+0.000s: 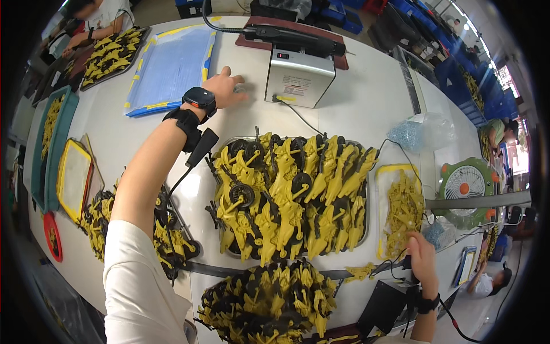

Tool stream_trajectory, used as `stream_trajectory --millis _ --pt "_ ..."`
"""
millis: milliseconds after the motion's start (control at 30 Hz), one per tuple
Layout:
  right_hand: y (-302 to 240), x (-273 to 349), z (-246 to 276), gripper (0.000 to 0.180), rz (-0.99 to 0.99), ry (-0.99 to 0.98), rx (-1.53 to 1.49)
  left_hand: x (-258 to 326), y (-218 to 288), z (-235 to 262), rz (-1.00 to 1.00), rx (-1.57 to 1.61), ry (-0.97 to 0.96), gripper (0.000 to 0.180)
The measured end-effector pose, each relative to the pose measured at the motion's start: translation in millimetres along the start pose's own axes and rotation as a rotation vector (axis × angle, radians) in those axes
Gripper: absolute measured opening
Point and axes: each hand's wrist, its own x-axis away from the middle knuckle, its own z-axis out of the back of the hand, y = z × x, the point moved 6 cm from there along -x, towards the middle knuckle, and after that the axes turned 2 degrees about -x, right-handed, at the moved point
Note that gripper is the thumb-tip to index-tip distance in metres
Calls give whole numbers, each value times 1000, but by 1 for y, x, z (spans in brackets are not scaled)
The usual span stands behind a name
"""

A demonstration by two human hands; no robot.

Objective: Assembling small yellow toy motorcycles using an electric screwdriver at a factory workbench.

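Observation:
My left hand reaches far over the white table, fingers apart, beside a small clear object whose kind I cannot make out. My right hand is at the right near a yellow-rimmed tray of loose yellow plastic parts. Its fingers are curled in, and what they hold, if anything, is hidden. Between my arms a metal tray carries rows of yellow and black toy motorcycles. Another pile of such toys lies close to me.
An electric screwdriver rests on a silver power box at the back. Nearby is a blue tray. More toys sit under my left arm. A green fan and a bag of blue beads stand right. Cables cross the table.

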Motion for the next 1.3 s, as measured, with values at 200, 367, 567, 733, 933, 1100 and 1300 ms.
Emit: stream_trajectory --millis 200,367,567,733,933,1100,1300 --pt "13 -1 -6 31 -28 99 -20 6 -4 -18 -116 57 138 46" --pt "7 -6 -3 34 -50 130 8 2 -14 -27 -187 131 219 33" --pt "0 -4 -5 34 4 129 77 3 -29 -34 -140 202 205 27" --pt "4 -2 -5 31 -10 129 71 6 -29 -32 -159 241 192 28" --pt "9 -1 -7 28 -40 110 89 13 -18 -23 -173 228 169 35" --pt "5 -3 -11 25 -7 92 100 9 -26 -30 -173 230 147 39" --pt "2 -3 -11 24 1 94 84 12 -22 -28 -213 157 162 36"
